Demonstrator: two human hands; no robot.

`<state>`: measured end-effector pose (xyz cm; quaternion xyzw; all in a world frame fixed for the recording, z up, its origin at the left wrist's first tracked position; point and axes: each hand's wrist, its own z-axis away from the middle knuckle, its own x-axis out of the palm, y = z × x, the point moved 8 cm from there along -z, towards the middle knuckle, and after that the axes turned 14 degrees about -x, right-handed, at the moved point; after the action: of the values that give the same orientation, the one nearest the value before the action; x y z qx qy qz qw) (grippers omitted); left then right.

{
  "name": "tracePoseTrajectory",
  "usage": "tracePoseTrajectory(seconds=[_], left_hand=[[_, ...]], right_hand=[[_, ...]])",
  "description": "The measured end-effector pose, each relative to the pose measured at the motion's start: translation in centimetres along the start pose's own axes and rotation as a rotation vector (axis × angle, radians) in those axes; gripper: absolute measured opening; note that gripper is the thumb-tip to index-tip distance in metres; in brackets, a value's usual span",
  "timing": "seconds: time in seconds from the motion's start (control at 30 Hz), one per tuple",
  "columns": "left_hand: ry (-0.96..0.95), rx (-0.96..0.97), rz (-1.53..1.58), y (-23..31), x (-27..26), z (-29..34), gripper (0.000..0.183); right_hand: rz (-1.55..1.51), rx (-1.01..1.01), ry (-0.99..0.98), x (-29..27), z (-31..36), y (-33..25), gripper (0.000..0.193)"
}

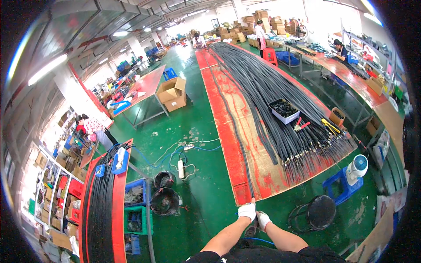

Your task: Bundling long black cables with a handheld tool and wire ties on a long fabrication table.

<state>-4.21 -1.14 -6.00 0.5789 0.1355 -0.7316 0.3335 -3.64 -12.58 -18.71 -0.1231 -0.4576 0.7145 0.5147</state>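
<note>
At the near end of the long red table (230,171), my left hand (247,211) in a white glove is closed on a long black cable (240,147). That cable runs lengthwise down the table's left side, apart from the big bundle. My right hand (263,220), also gloved, is just right of the left one with its fingers curled; what it grips, if anything, is hidden. A wide bundle of black cables (254,87) covers the table's right side, their stripped ends (307,160) fanned toward me. On them lie a white box of small black parts (284,111), red-handled pliers (301,126) and a yellow-handled tool (330,127).
A black round stool (320,212) and a blue stool (344,187) bearing a white fan (357,168) stand right. Black buckets (165,202) and a power strip (180,168) with trailing cords lie on the floor left. Another cable table (119,210) stands farther left. Several people work farther off.
</note>
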Motion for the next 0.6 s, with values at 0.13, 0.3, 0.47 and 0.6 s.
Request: tracePoseTrajectory(seconds=[0.13, 0.3, 0.47, 0.6], left_hand=[[-0.007, -0.037, -0.003, -0.4, 0.0, -0.4, 0.054], [-0.022, -0.007, -0.002, 1.4, -0.8, -1.1, 0.056], [-0.082, 0.021, -0.053, 1.9, 0.2, -1.7, 0.061], [-0.087, 0.004, -0.021, 0.7, 0.7, -1.5, 0.062]], right_hand=[[0.01, -0.001, -0.002, 0.4, 0.4, -1.0, 0.032], [-0.019, -0.077, 0.025, -0.9, -1.6, -2.4, 0.035], [-0.006, -0.052, 0.072, -1.6, -1.7, -2.5, 0.033], [0.107, -0.016, 0.115, -0.8, -0.2, -3.1, 0.036]])
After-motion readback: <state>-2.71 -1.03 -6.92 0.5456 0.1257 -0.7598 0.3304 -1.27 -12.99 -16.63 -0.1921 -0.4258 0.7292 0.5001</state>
